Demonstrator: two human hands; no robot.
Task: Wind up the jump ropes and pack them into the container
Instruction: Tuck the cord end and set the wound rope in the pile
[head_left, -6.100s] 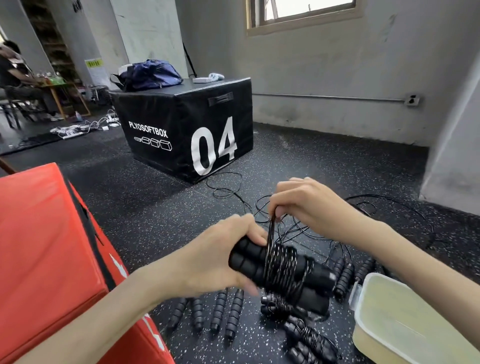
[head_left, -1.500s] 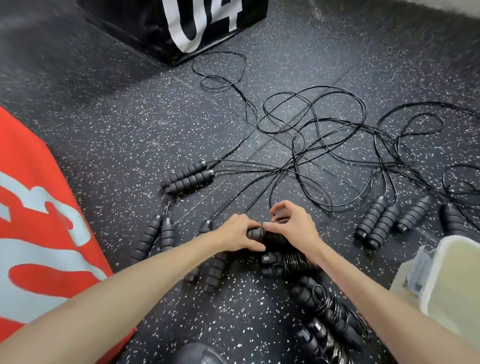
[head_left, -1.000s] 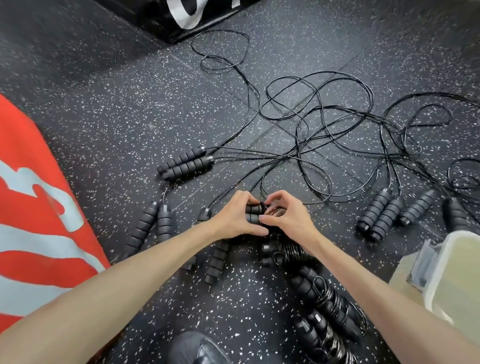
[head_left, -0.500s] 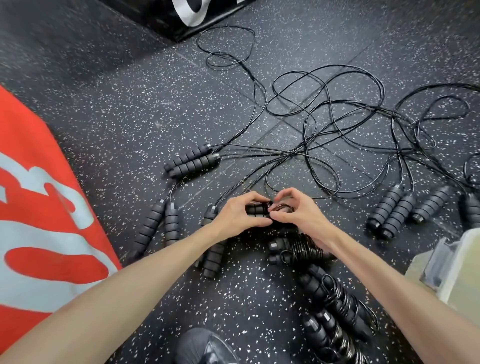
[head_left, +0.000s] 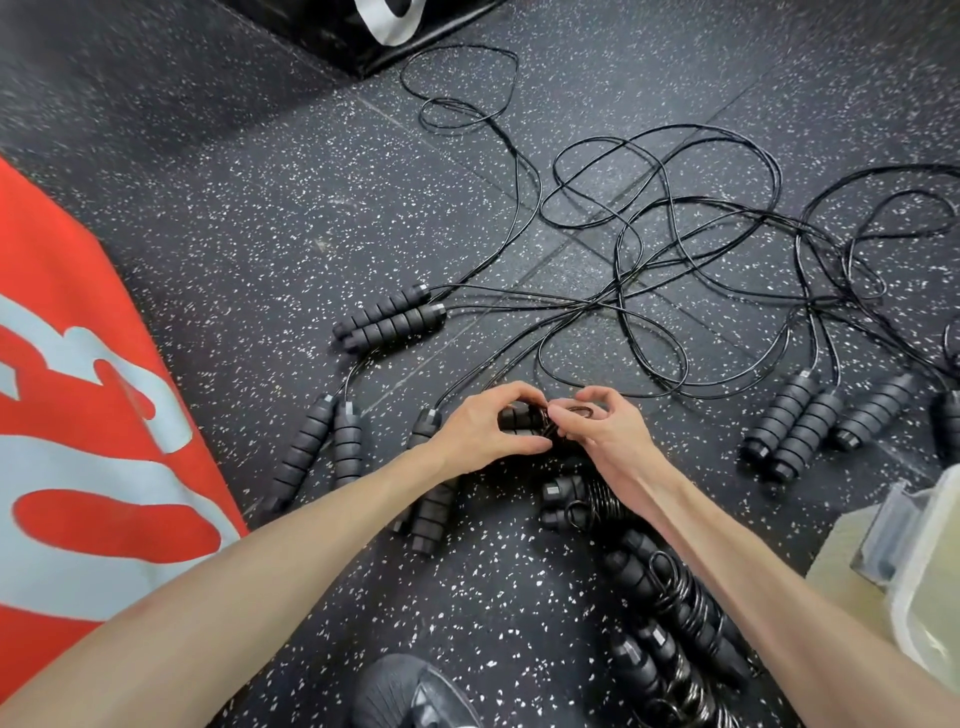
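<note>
Left hand: the left hand (head_left: 480, 428) is curled round the paired handles (head_left: 517, 418) of a jump rope, holding them low over the floor (head_left: 260, 218).
Right hand: the right hand (head_left: 605, 428) pinches the end of the cord (head_left: 584, 412) wound on those handles, apparently tucking it in.
Finished bundles: three wound ropes (head_left: 675, 597) lie in a row just right of the person's shoe (head_left: 410, 696), near the container.
Container: the pale plastic tub (head_left: 930, 587) sits at the right edge, only partly in view.
Still loose: several handle pairs (head_left: 389, 319) lie on the floor with their cords in one tangle (head_left: 675, 249).
Handling: probably light; the foam handles look grippy and soft, the thin cord springy and likely to uncoil, so hold across the wraps.
Room: open floor ahead; the red box (head_left: 78, 389) crowds the left, the black box (head_left: 363, 31) stands well beyond the tangle.
</note>
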